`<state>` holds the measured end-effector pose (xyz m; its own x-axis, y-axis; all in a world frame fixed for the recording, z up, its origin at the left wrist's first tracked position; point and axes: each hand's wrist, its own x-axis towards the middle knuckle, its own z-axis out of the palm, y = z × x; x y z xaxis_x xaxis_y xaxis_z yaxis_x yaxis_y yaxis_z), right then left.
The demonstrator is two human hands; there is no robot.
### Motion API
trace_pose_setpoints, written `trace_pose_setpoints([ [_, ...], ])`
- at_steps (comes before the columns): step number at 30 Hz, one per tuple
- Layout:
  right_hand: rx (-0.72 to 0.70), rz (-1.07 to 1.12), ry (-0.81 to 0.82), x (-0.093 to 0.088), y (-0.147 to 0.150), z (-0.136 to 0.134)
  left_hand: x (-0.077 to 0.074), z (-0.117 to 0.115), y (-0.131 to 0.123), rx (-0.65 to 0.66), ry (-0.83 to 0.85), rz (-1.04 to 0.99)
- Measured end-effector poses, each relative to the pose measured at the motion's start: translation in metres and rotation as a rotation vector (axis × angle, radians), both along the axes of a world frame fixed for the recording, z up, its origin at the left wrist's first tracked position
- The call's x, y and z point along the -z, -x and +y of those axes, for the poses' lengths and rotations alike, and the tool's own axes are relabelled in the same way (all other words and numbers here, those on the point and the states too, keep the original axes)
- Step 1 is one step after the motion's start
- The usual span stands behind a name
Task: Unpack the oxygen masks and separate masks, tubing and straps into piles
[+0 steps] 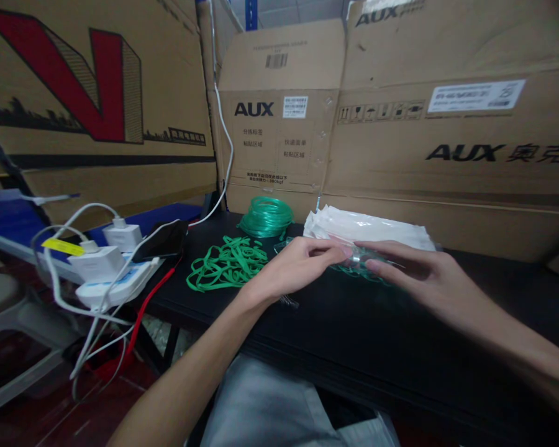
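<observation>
Both hands meet over the black table, at a small clear packet point(358, 259) with greenish contents and a shiny bit. My left hand point(300, 264) pinches its left end between thumb and fingers. Closed on the other end, my right hand point(407, 268) has its thumb below and its fingers above. The contents are too blurred to name. Green tangled strands point(354, 271) lie just under the fingers. Behind the hands is a stack of white plastic sleeves point(377, 228). Small metal pieces point(289, 302), partly hidden, rest below my left wrist.
A pile of flat green bands point(228, 264) and a coil of green tubing point(266, 217) lie to the left. A power strip point(116, 287) with white chargers and cables, plus a dark phone point(163, 239), occupies the left edge. Cardboard boxes point(279, 124) wall the back.
</observation>
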<state>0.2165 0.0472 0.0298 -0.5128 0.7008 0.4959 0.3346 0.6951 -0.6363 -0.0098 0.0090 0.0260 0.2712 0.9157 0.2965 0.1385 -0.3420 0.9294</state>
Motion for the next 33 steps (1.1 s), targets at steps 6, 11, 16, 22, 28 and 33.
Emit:
trace_pose_setpoints([
  [6,-0.064,-0.023,0.037,0.004,-0.002,0.003,0.012,0.004,-0.006,0.018,-0.029,-0.015],
  [11,-0.067,-0.002,0.003,0.008,0.001,0.003,0.014,0.0,-0.01,-0.069,-0.123,0.077],
  [16,-0.055,0.047,0.003,0.007,0.004,-0.001,0.008,-0.008,-0.013,-0.109,-0.166,0.121],
  [22,0.002,0.062,-0.016,0.008,0.005,-0.002,0.005,-0.012,-0.019,-0.165,-0.173,0.159],
  [28,0.142,0.109,-0.036,0.01,0.003,0.002,0.009,-0.011,-0.023,-0.375,-0.427,0.219],
  [33,0.133,0.122,-0.05,0.011,0.003,0.003,0.012,-0.01,-0.024,-0.283,-0.449,0.333],
])
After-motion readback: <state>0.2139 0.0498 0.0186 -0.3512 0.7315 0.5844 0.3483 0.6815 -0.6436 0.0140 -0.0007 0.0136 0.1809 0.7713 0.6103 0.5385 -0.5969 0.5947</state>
